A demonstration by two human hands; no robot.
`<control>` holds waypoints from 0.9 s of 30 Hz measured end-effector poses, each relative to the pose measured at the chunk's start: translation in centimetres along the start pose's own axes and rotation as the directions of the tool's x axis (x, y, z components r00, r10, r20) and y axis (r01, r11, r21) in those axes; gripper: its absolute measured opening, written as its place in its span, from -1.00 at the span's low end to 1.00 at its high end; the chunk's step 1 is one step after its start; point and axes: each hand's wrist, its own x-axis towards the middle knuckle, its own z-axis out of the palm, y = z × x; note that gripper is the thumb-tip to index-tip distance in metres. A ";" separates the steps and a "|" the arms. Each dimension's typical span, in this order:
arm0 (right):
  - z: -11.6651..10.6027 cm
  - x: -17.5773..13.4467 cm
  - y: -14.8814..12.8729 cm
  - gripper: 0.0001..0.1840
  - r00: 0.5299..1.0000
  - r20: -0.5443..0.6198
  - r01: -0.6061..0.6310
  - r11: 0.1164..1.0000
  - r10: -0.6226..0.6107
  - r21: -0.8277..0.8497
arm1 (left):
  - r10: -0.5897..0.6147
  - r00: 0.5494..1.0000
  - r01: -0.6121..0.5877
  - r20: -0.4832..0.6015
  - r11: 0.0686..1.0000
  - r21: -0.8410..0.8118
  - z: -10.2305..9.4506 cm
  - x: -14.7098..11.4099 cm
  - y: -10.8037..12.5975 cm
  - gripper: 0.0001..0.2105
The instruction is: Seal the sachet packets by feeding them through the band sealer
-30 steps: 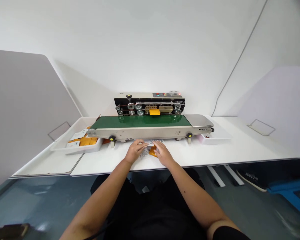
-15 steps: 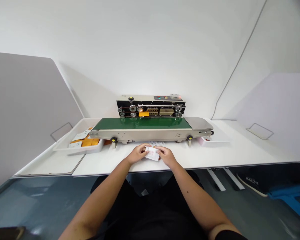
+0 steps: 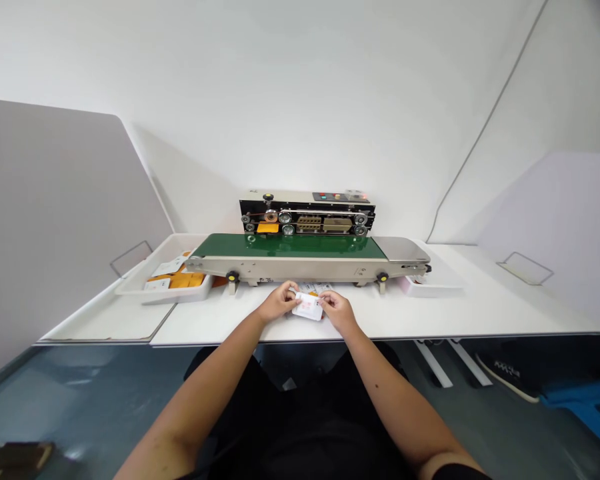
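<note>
A small white pouch (image 3: 308,307) with pinkish print is held between my two hands above the table, near its front edge. My left hand (image 3: 279,301) pinches its left edge with thumb and fingers. On the other side, my right hand (image 3: 339,310) pinches the upper right corner. Behind the pouch, partly hidden, lie printed packets with some orange. Beyond my hands stands a band sealing machine with a green conveyor belt (image 3: 290,246). An orange packet (image 3: 267,228) sits in its rollers, toward the left end.
At the left, a white tray (image 3: 204,291) holds several orange and white packets. Another white tray (image 3: 443,291) stands partly under the conveyor's right end. Pale partitions flank the white table (image 3: 505,303), and a shoe and blue stool show at the lower right.
The orange packet in the machine has travelled left along the rollers. My hands still hold the white pouch, now a little flatter to view. The camera view has shifted slightly.
</note>
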 end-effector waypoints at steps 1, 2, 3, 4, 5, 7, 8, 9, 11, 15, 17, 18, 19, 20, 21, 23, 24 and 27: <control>0.0 0.0 0.0 -0.71 1.000 -0.008 0.001 1.000 -0.001 -0.003 | -0.003 1.000 0.003 -0.002 1.000 0.005 0.0 0.0 0.0 -0.52; 0.0 -0.1 -0.1 -0.71 1.000 -0.014 0.002 1.000 -0.002 -0.008 | -0.006 1.000 0.006 -0.005 1.000 0.014 0.0 0.1 0.1 -0.51; -0.1 -0.1 -0.1 -0.72 1.000 -0.022 0.001 1.000 -0.002 -0.014 | -0.009 1.000 0.009 -0.010 1.000 0.029 0.0 0.1 0.1 -0.49; -0.1 -0.2 -0.1 -0.72 1.000 -0.032 0.000 1.000 -0.001 -0.021 | -0.012 1.000 0.013 -0.018 0.999 0.046 -0.1 0.1 0.2 -0.48; -0.1 -0.2 -0.1 -0.72 0.999 -0.041 -0.002 1.000 0.001 -0.024 | -0.017 1.000 0.018 -0.026 0.998 0.063 -0.1 0.1 0.2 -0.48; 0.0 -0.3 -0.1 -0.71 0.999 -0.051 -0.009 1.000 0.008 -0.020 | -0.031 0.999 0.034 -0.038 0.996 0.085 -0.2 0.2 0.2 -0.49; 0.0 -0.3 0.0 -0.71 0.999 -0.050 -0.011 1.000 0.010 -0.017 | -0.038 0.998 0.042 -0.040 0.995 0.086 -0.2 0.2 0.3 -0.50; -0.1 -0.3 0.0 -0.70 0.999 -0.047 -0.012 1.000 0.011 -0.016 | -0.043 0.998 0.046 -0.038 0.996 0.080 -0.3 0.2 0.3 -0.51; -0.2 -0.3 0.1 -0.69 0.998 -0.058 -0.001 1.000 0.000 -0.005 | -0.038 0.999 0.039 -0.029 0.998 0.041 -0.3 0.3 0.2 -0.54; -0.4 0.1 -0.1 -0.64 0.993 -0.084 0.091 0.995 -0.086 0.049 | -0.011 1.000 0.008 -0.024 0.993 -0.116 -0.4 0.5 -0.1 -0.56; 0.0 0.3 -0.3 -0.62 0.985 -0.008 0.172 0.984 -0.172 -0.038 | -0.020 1.000 0.019 -0.005 0.987 -0.161 -0.3 0.6 -0.4 -0.56; 0.4 0.3 -0.5 -0.64 0.978 0.032 0.206 0.973 -0.204 -0.107 | -0.024 1.000 0.026 0.017 0.986 -0.166 -0.3 0.6 -0.5 -0.56; 0.9 0.4 -0.6 -0.71 0.975 0.060 0.223 0.960 -0.216 -0.171 | -0.022 0.999 0.028 0.043 0.986 -0.162 -0.3 0.6 -0.7 -0.56; 1.4 0.5 -0.7 -0.77 0.976 0.068 0.218 0.953 -0.208 -0.211 | -0.011 0.998 0.021 0.067 0.988 -0.150 -0.2 0.6 -0.8 -0.56; 2.0 0.6 -0.8 -0.80 0.981 0.058 0.193 0.957 -0.184 -0.216 | 0.006 0.996 0.005 0.084 0.991 -0.130 -0.2 0.6 -0.8 -0.55; 2.7 1.2 -1.3 -0.77 0.992 0.011 0.123 0.984 -0.122 -0.128 | 0.049 0.995 -0.043 0.088 0.997 -0.070 -0.2 0.5 -0.7 -0.57; 2.6 1.8 -1.6 -0.75 0.995 -0.019 0.099 0.993 -0.101 -0.060 | 0.068 0.994 -0.065 0.082 0.997 -0.033 -0.2 0.4 -0.6 -0.59; -0.3 4.9 -3.4 -0.67 0.982 -0.167 0.100 0.992 -0.086 0.079 | 0.100 0.993 -0.105 0.060 0.991 0.084 -0.4 0.1 -0.3 -0.65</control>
